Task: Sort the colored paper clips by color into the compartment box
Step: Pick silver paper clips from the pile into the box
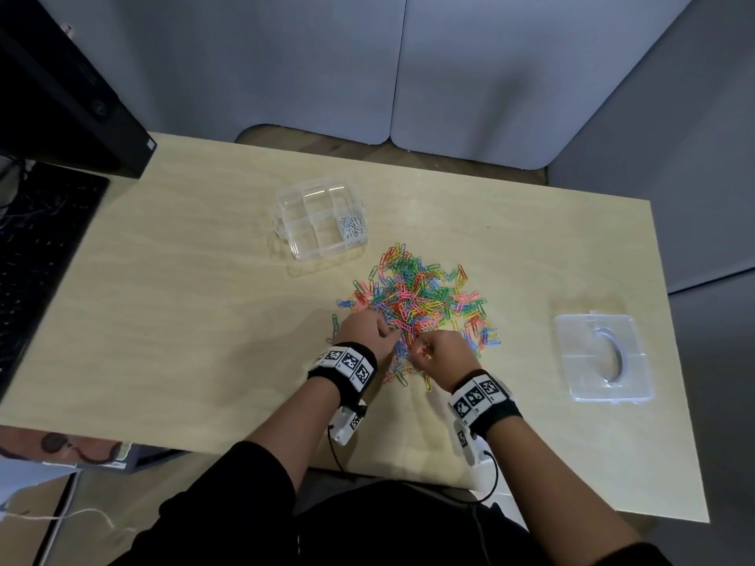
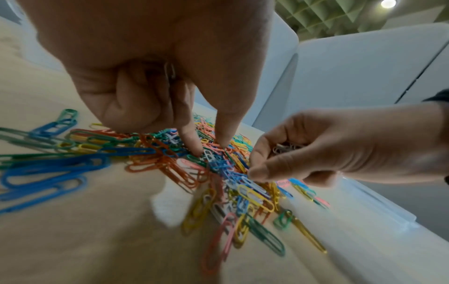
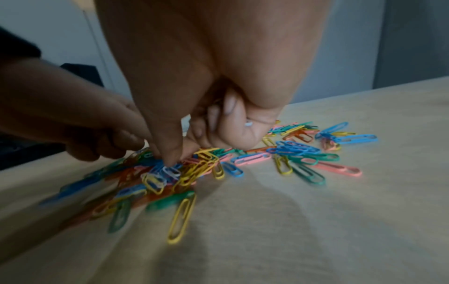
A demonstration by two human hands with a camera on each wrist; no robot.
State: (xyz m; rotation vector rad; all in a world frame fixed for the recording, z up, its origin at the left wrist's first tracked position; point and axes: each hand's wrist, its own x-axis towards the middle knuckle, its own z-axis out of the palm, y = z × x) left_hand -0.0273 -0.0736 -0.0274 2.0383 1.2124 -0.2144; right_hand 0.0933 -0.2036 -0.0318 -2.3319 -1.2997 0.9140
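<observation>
White clips (image 2: 286, 148) bunched in right hand (image 1: 443, 353); left hand (image 1: 365, 330) fingertips pinching into pile (image 1: 421, 296)

I wear black long sleeves (image 1: 249, 480), pushed up my forearms. Each wrist carries a black band: the left band (image 1: 345, 367) and the right band (image 1: 484, 400) both bear a white strip of square black-and-white coded markers. Under each band hangs a small white camera block (image 1: 346, 427) with its own marker, trailing a thin black cable (image 1: 492, 480).
</observation>
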